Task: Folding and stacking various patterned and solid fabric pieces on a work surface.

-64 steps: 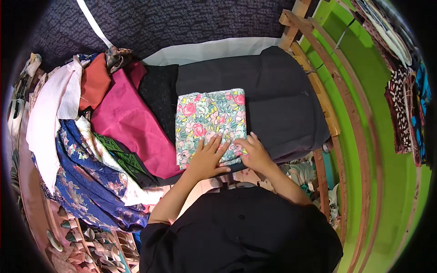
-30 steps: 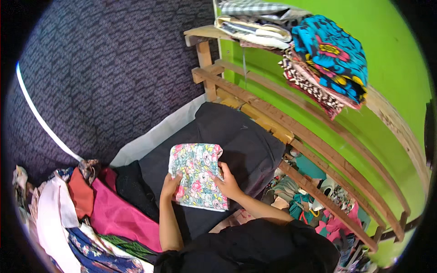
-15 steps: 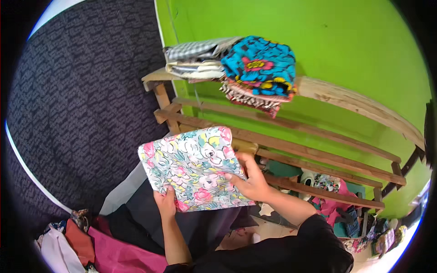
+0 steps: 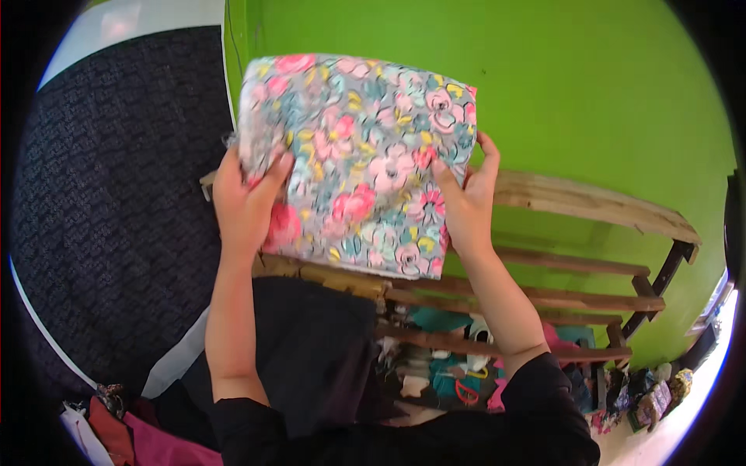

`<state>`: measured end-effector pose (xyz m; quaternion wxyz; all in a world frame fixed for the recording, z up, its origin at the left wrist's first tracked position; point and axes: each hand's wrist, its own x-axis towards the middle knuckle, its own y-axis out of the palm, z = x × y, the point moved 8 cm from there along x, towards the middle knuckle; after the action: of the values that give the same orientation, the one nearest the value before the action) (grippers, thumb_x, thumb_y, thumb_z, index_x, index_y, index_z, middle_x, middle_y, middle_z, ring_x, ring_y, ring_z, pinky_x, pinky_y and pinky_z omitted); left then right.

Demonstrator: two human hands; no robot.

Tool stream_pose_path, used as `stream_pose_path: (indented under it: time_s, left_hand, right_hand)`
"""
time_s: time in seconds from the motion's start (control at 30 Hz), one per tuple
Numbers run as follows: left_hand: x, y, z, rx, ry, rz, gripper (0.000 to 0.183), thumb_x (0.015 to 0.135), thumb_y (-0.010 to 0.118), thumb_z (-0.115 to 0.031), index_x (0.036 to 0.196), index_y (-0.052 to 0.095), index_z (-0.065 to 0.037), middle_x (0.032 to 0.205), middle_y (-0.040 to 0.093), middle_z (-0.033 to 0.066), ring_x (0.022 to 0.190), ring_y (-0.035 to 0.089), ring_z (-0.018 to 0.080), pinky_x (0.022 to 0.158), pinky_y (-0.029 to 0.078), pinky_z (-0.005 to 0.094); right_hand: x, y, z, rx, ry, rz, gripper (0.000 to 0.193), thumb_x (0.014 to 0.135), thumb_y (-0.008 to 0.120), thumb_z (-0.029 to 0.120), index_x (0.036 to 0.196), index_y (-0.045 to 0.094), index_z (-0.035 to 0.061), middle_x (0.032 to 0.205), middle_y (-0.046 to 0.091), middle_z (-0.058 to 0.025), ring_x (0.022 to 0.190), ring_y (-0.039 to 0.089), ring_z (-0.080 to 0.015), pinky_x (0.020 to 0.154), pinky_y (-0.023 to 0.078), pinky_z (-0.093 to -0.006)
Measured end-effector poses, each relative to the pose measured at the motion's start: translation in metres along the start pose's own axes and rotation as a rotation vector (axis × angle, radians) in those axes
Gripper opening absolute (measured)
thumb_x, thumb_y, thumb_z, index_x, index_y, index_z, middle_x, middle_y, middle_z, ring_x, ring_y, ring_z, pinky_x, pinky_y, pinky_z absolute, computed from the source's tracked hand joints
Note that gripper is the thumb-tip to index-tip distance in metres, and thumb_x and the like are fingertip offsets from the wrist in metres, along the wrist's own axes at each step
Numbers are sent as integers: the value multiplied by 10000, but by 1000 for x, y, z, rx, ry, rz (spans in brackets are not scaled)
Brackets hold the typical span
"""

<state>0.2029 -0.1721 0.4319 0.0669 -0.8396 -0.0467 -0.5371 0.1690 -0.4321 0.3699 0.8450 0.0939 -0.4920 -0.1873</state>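
Observation:
A folded piece of floral fabric (image 4: 365, 167), grey with pink, white and yellow flowers, is held up in front of me. My left hand (image 4: 245, 194) grips its left edge, thumb across the front. On the opposite edge, my right hand (image 4: 466, 194) is closed the same way, thumb on the print and fingers behind. The cloth is raised before the top board of a wooden rack (image 4: 590, 200) and hides the board's left part. The folded fabrics stacked there are hidden behind it.
Below the rack's slats lies a jumble of cloth pieces with red-handled scissors (image 4: 466, 394). Black fabric (image 4: 303, 342) is draped in front of me; magenta cloth (image 4: 167, 439) lies at lower left. A dark patterned panel (image 4: 116, 202) stands left, a green wall (image 4: 575, 93) behind.
Both hands have lifted the floral fabric up and away from me, to the height of the top board. It now covers the stacked fabrics seen before. My view has shifted slightly.

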Motion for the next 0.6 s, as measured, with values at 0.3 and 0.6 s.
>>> stream_pose_path:
  time_s: [0.3,0.6]
  left_hand:
    - [84,85,-8,814,511,-129,556,774,613,-349,1267,435,-162,1279,448,107,1176,425,285,974,208,601]
    - [15,122,120,1105,205,388,516,827,421,-534,1208,537,-205,1342,370,175,1260,300,377,958,152,664]
  right_hand:
    - [124,-17,-126,-185,215,-167,772,732,628,64,1341,153,59,1290,350,-226,1157,425,-287,941,352,-408]
    - [151,37,-109,-928,-29,240,660,768,524,478,1360,310,277,1458,153,-140,1335,92,-392,993,84,-655]
